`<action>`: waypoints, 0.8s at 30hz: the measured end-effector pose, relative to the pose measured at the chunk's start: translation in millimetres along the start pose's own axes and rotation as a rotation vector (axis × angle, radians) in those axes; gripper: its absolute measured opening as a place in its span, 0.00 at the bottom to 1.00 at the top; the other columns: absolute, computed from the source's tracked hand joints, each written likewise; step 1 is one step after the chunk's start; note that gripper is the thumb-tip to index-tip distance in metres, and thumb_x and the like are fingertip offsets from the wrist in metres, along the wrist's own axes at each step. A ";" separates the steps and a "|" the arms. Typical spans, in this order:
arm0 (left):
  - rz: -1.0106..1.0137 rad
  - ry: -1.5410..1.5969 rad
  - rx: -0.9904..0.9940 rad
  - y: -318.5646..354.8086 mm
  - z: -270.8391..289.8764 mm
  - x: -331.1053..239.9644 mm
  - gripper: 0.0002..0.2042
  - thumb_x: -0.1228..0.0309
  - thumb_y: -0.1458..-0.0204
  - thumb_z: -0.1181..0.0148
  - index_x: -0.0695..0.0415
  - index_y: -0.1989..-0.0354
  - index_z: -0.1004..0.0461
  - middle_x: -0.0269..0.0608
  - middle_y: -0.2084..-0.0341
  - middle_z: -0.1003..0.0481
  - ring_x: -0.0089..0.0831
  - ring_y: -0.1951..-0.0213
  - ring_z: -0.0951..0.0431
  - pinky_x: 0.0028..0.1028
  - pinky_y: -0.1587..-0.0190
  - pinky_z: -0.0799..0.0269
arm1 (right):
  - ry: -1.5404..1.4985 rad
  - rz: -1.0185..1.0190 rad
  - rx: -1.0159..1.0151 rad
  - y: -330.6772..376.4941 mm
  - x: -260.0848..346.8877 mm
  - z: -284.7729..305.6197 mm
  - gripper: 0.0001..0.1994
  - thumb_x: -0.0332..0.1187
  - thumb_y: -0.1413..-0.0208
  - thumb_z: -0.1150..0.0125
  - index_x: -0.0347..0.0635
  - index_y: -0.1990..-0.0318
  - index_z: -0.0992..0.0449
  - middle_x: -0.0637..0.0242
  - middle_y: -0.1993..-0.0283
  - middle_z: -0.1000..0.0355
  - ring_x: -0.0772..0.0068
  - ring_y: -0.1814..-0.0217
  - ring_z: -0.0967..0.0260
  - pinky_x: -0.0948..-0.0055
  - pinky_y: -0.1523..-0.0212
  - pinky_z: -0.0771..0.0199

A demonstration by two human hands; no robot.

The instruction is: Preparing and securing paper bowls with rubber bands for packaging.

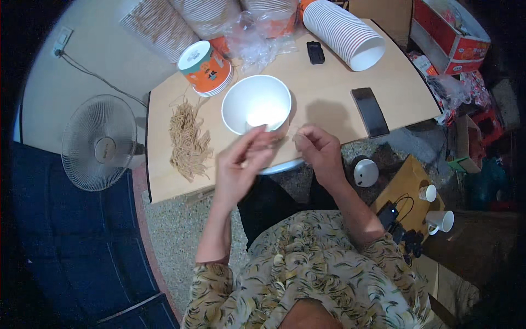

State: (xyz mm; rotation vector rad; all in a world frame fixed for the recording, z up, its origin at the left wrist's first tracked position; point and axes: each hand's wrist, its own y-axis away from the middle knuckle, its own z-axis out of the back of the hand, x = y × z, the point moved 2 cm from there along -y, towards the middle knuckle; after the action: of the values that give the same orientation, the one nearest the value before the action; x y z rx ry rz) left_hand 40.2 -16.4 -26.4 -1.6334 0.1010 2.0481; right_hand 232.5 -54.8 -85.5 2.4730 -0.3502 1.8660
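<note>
On one pale table [400,82], one white bowl [238,104] stands right of one tan string heap [189,140], beyond my left hand [240,163], too blurred to tell its grip, and my right hand [322,151], pinched closed

single head view (wide fisheye): from above, facing down, near hands [241,163] and table [323,85]

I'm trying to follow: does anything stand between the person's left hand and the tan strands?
Nothing visible does: the tan strands lie on the table left of the left hand; the white bowl sits ahead, outside that gap.
</note>
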 end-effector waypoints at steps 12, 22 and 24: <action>0.069 0.017 0.056 27.3 -19.7 11.5 0.07 0.79 0.41 0.41 0.68 0.57 0.22 0.37 0.69 0.19 0.20 0.66 0.20 0.20 0.61 0.23 | 0.095 -0.034 0.211 35.2 -0.2 -0.1 0.05 0.31 0.37 0.39 0.38 0.61 0.23 0.78 0.68 0.29 0.91 0.70 0.37 0.87 0.70 0.38; 0.142 -0.134 0.204 16.4 -15.6 13.4 0.08 0.72 0.38 0.42 0.66 0.63 0.23 0.37 0.75 0.20 0.20 0.72 0.21 0.22 0.67 0.25 | 0.265 -0.019 0.151 40.1 -7.2 2.9 0.06 0.32 0.43 0.34 0.38 0.66 0.20 0.79 0.79 0.34 0.88 0.77 0.42 0.81 0.75 0.39; 0.132 -0.171 0.243 4.1 -11.2 6.9 0.08 0.71 0.39 0.41 0.66 0.64 0.22 0.37 0.75 0.20 0.20 0.72 0.21 0.23 0.68 0.25 | 0.236 -0.029 0.151 39.7 -8.4 3.5 0.06 0.31 0.43 0.34 0.38 0.66 0.21 0.78 0.78 0.34 0.88 0.77 0.42 0.81 0.75 0.39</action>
State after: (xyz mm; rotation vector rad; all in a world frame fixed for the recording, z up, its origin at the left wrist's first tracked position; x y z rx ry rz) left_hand 47.4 -21.7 -36.9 -1.3305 0.3906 2.1679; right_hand 225.9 -92.7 -99.1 2.2918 -0.1707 2.2174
